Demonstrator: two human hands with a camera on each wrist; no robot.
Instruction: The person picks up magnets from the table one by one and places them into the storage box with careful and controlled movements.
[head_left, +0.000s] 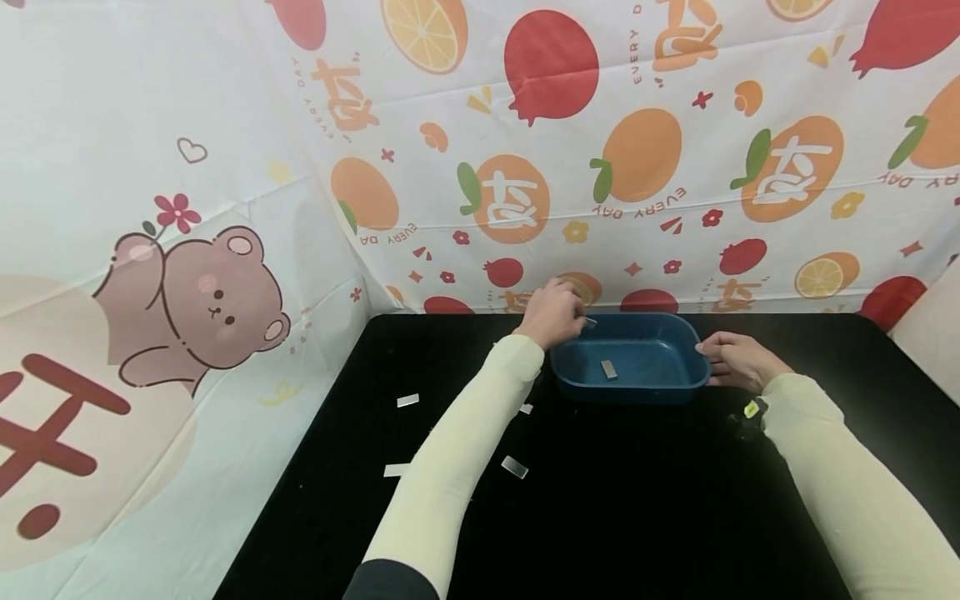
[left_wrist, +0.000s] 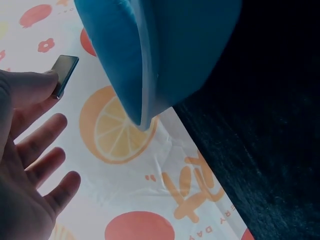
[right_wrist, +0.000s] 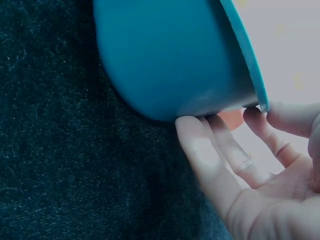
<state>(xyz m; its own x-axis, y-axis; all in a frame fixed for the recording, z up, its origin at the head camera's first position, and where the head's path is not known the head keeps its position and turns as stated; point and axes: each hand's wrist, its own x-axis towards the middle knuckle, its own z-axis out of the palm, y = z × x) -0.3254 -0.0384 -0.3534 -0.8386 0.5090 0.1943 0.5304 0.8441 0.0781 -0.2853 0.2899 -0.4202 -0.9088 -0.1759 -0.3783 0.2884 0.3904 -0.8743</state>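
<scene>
Both arms (head_left: 465, 442) fwd — L grip (head_left: 553, 315) pinches tab (left_wrist: 65, 71) nr bin (head_left: 637, 392) — R grip (head_left: 744, 360) pinches rim (right_wrist: 249, 55).

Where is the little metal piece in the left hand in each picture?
Head: the metal piece is right of centre, in the left hand, by the left end of the blue tub.
Left wrist: upper left, left of the blue tub.
Right wrist: not in it.
Shared landmark: the blue tub, in all three views.
</scene>
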